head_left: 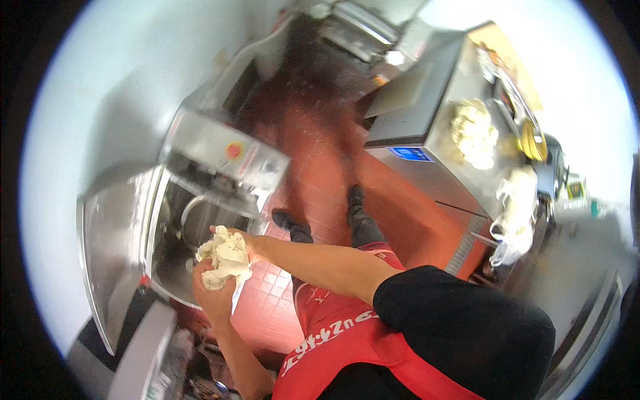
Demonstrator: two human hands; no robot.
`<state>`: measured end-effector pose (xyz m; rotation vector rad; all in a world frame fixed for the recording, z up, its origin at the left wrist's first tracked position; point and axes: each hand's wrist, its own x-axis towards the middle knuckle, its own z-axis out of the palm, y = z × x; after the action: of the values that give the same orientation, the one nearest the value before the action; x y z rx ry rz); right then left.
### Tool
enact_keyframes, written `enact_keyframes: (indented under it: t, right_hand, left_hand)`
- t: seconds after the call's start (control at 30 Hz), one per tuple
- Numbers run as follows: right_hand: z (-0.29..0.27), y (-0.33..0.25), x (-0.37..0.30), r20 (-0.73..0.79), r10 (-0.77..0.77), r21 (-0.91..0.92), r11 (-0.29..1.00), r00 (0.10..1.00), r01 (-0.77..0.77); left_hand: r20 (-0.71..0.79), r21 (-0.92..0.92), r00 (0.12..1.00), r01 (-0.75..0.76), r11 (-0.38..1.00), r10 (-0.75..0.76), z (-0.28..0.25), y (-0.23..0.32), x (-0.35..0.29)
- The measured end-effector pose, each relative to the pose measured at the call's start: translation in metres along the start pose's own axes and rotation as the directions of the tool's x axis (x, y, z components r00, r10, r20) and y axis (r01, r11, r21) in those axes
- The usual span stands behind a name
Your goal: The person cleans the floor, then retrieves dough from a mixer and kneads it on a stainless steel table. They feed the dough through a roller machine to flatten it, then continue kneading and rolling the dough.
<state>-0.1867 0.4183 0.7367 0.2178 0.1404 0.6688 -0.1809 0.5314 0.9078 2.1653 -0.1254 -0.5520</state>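
A ragged lump of pale dough [225, 257] is held between my two hands at the left, over the near right rim of a steel mixer bowl [163, 247]. My left hand [215, 293] grips the lump from its near side, fingers curled round it. Reaching across from the right, my right hand [248, 241] is closed on the dough's far right side; the dough hides part of its fingers. Inside the bowl a curved metal mixing tool [193, 217] shows. The mixer's lid [110, 253] stands raised on the left.
The mixer's steel housing [227, 150] carries a red and yellow button. At the right, a steel counter [440, 143] bears a bigger dough heap [475, 133], a yellow round container [531, 140] and a white plastic bag [517, 213]. Red tiled floor [320, 160] lies between mixer and counter.
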Motion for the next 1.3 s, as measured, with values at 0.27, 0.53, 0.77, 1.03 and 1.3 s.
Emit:
enact_keyframes:
  t: [0.27,0.53,0.77,1.03,1.3]
  right_hand:
    - [0.077,-0.107,-0.225,0.212,-0.424,-0.358,0.805,0.881,0.474]
    - [0.143,-0.162,-0.579,0.277,-0.752,0.080,0.638,0.598,0.766]
    - [0.139,-0.164,-0.844,0.105,-0.990,-0.989,-0.114,0.100,-0.090]
    - [0.108,-0.237,-0.832,0.112,-0.640,-0.991,-0.012,-0.760,-0.136]
    - [0.073,-0.274,-0.838,0.289,-0.572,-0.957,-0.182,-0.768,-0.224]
  left_hand:
    - [0.280,-0.007,0.829,-0.503,0.864,0.485,0.168,0.164,-0.003]
    - [0.553,-0.384,0.431,-0.627,0.678,0.713,0.422,0.377,-0.066]
    - [0.734,-0.562,0.181,-0.379,0.735,0.654,0.651,0.445,-0.117]
    - [0.665,-0.196,0.155,-0.908,0.371,0.730,0.740,0.400,-0.073]
    - [0.522,-0.160,0.196,-0.933,0.321,0.830,0.784,0.354,-0.063]
